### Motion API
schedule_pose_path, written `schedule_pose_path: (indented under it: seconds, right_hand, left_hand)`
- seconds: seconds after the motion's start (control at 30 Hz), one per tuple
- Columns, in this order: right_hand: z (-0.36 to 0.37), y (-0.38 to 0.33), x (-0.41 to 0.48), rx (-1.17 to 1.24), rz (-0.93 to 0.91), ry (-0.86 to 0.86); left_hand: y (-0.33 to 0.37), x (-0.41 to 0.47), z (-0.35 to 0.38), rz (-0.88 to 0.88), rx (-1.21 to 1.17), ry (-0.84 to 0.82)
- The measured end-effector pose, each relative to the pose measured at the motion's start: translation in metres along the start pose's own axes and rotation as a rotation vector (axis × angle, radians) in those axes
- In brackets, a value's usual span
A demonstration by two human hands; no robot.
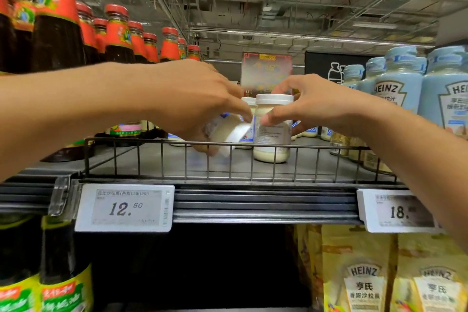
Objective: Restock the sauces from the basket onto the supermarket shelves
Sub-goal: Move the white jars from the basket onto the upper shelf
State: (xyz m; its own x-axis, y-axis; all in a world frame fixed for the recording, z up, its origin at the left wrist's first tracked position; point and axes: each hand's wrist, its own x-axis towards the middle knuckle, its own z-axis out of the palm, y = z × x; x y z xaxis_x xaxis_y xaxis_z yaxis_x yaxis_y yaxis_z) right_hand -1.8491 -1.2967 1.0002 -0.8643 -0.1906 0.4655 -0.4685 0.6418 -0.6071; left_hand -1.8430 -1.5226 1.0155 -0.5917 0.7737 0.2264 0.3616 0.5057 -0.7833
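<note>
Both my hands reach over the wire rail onto the grey shelf [162, 159]. My right hand [311, 106] grips an upright white-capped jar of pale sauce [272, 132] that stands on the shelf. My left hand [192, 104] holds a second, tilted white jar [228, 134], blurred, just left of the upright one. More white-capped jars [249, 101] stand behind, partly hidden by my fingers. The basket is out of view.
Dark sauce bottles with red caps [116, 33] line the left side. Pale blue Heinz bottles [397, 88] stand on the right. A wire rail [228, 159] fronts the shelf, with price tags [124, 208] below. Yellow Heinz pouches [362, 273] fill the lower right shelf.
</note>
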Motion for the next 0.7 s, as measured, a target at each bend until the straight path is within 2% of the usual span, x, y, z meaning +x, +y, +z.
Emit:
schedule_pose_path:
  seconds: [0.03,0.1,0.17,0.23,0.37,0.57,0.7]
  right_hand:
    - [0.0,0.0,0.0,-0.001,0.0,-0.001]
    - [0.0,0.001,0.001,0.0,0.001,-0.005]
    - [0.0,0.001,0.002,-0.003,0.004,-0.009]
    - [0.0,0.001,0.001,-0.008,0.01,-0.007]
    - [0.0,0.001,0.001,-0.008,-0.007,-0.02]
    - [-0.002,0.001,0.001,-0.035,-0.001,-0.017]
    - [-0.001,0.002,0.001,-0.032,0.003,-0.014]
  left_hand:
    - [-0.005,-0.001,0.004,0.012,-0.031,0.076]
    - [-0.01,-0.006,0.011,-0.029,-0.264,0.149]
    - [-0.01,-0.007,0.017,-0.096,-0.522,0.186]
    - [-0.017,-0.005,0.02,-0.176,-0.682,0.192]
    - [-0.029,-0.006,0.021,-0.301,-0.904,0.144]
    - [-0.035,-0.005,0.041,-0.326,-1.272,0.142]
    - [-0.036,-0.005,0.052,-0.346,-1.44,0.048]
